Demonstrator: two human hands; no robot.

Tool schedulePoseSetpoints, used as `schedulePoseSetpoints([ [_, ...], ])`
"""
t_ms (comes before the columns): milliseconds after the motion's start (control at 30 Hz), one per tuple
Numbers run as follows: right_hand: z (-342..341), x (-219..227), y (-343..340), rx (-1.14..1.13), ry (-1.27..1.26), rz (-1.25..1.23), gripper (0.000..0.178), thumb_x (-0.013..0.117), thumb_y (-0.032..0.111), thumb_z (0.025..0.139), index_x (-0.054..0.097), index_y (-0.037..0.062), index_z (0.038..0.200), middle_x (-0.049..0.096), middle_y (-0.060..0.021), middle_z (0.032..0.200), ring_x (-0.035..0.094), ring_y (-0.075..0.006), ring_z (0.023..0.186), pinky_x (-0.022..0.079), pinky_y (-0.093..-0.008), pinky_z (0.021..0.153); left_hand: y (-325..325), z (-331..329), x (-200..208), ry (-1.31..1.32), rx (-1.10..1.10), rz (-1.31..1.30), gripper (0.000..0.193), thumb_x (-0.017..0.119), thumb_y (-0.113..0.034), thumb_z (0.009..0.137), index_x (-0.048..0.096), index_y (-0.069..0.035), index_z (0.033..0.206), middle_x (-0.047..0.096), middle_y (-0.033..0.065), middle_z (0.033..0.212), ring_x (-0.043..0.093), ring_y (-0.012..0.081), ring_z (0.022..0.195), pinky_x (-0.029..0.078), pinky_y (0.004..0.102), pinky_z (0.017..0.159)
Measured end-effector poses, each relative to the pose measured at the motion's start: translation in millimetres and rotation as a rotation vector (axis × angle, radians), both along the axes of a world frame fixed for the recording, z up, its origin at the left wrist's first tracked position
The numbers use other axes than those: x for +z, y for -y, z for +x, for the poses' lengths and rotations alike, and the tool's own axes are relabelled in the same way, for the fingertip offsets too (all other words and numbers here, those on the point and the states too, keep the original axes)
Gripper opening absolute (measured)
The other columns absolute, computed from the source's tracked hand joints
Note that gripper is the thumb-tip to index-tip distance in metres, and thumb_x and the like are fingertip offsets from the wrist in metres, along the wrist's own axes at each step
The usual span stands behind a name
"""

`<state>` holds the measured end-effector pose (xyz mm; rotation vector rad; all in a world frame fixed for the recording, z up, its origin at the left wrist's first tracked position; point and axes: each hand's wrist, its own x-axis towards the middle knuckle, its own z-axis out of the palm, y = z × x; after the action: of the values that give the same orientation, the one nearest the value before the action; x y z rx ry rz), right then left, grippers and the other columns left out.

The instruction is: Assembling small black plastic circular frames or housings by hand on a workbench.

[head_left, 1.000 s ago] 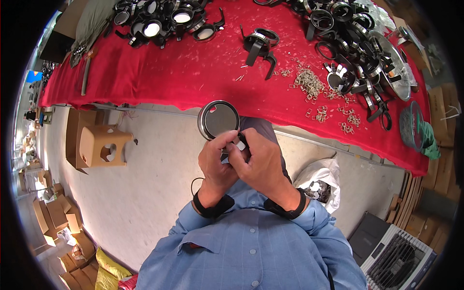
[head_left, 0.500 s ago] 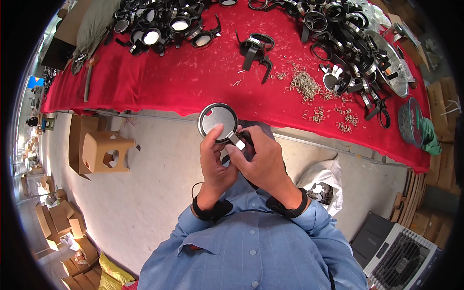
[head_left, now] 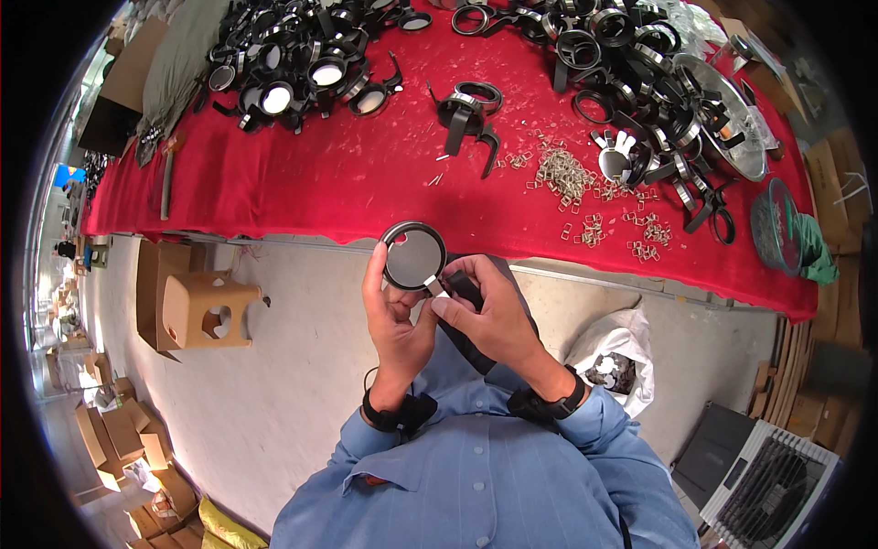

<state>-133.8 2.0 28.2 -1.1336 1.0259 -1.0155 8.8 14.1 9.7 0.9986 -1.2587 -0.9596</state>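
Observation:
My left hand [head_left: 395, 316] holds a round black ring with a grey disc inside [head_left: 413, 257], fingers wrapped around its left rim. My right hand [head_left: 485, 311] grips the black handle part [head_left: 465, 289] at the ring's lower right and pinches a small silver metal clip [head_left: 437, 288] against the rim. Both hands are held in front of my chest, just below the edge of the red-covered table [head_left: 366, 183].
On the table lie piles of black rings and finished lens pieces [head_left: 293, 64], more black parts [head_left: 640, 82], one assembled piece [head_left: 471, 114], scattered silver clips [head_left: 567, 174], a metal bowl [head_left: 722, 110]. A cardboard stool [head_left: 197, 306], white bag [head_left: 617, 361] and boxes [head_left: 119, 439] stand on the floor.
The ring and both hands have risen slightly toward the table edge; my right fingers have shifted onto the clip at the ring's lower rim.

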Motion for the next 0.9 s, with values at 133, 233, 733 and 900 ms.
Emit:
schedulePoseSetpoints([
  [133,-3,-6,7,-0.037,0.014,-0.027,0.041,0.075,0.011,0.082,0.049,-0.0012,0.113,0.058,-0.004,0.093,0.056,-0.0069,0.083,0.049,-0.0239,0.071,5,-4,10,-0.078,-0.08,0.063,0.092,0.057,0.02,0.082,0.007,-0.01,0.153,0.053,0.024,0.13,0.062,0.0289,0.112,0.055,0.0368,0.092],
  [233,-5,-12,15,0.024,0.079,0.071,0.044,0.076,0.009,0.081,0.048,-0.0015,0.114,0.057,-0.0051,0.097,0.057,-0.0075,0.088,0.05,-0.0242,0.074,11,-2,16,-0.182,-0.082,0.205,0.096,0.058,0.02,0.082,0.005,-0.013,0.154,0.053,0.0244,0.129,0.062,0.0286,0.113,0.056,0.0361,0.09],
  [733,-27,-12,44,0.084,-0.225,-0.132,0.015,0.055,0.014,0.096,0.061,0.0003,0.101,0.065,-0.0104,0.088,0.062,-0.0177,0.083,0.048,-0.0298,0.077,131,61,41,0.138,-0.026,0.181,0.055,0.062,-0.004,0.088,0.041,-0.001,0.139,0.067,0.0169,0.11,0.065,0.0183,0.091,0.053,0.0298,0.076],
  [900,-31,-17,41,0.016,-0.232,-0.182,0.015,0.056,0.014,0.094,0.06,0.0002,0.1,0.063,-0.0146,0.082,0.063,-0.0262,0.076,0.048,-0.0343,0.071,261,84,104,0.38,0.121,-0.476,0.064,0.068,-0.003,0.084,0.039,-0.002,0.141,0.047,0.0105,0.141,0.052,0.0238,0.121,0.042,0.0335,0.101],
])
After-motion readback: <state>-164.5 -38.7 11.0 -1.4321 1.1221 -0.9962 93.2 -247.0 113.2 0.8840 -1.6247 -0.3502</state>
